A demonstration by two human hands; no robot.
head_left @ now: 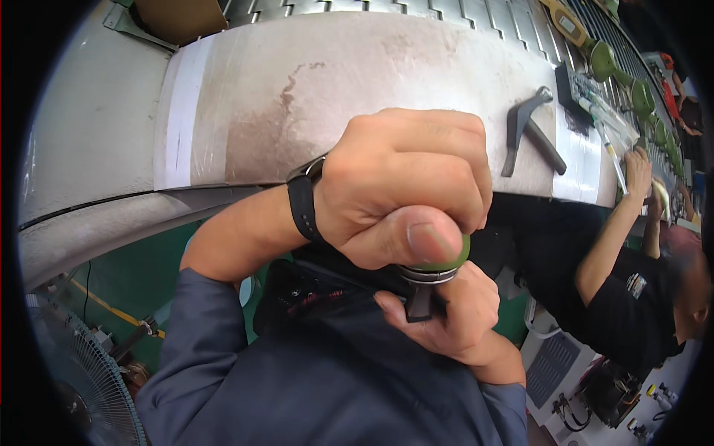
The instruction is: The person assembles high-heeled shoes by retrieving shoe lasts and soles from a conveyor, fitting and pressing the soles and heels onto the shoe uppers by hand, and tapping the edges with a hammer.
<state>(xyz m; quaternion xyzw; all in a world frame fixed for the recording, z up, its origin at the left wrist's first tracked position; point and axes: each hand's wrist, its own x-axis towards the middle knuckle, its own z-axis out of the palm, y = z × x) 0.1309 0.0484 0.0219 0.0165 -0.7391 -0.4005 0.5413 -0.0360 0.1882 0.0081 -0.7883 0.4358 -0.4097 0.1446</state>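
My left hand [409,182], with a dark watch on its wrist, is closed over the top of a green rounded part [446,262]. Just under the green, the part has a silver ring [430,276] and a dark stem [419,305]. Lower down, my right hand [467,308] is wrapped round this stem from the right, its thumb to the left of it. The piece is held off the table, in front of my body. My fingers hide most of the green part. A black angled tool with a dark rod [532,132] lies on the table beyond my left hand.
The worn pale tabletop [357,59] has tape strips near both ends. Behind it runs a slatted metal conveyor [446,11]. Several green pieces [641,97] stand at the right, near a dark tray [576,97]. A co-worker [632,290] reaches in there. A fan [82,386] is at lower left.
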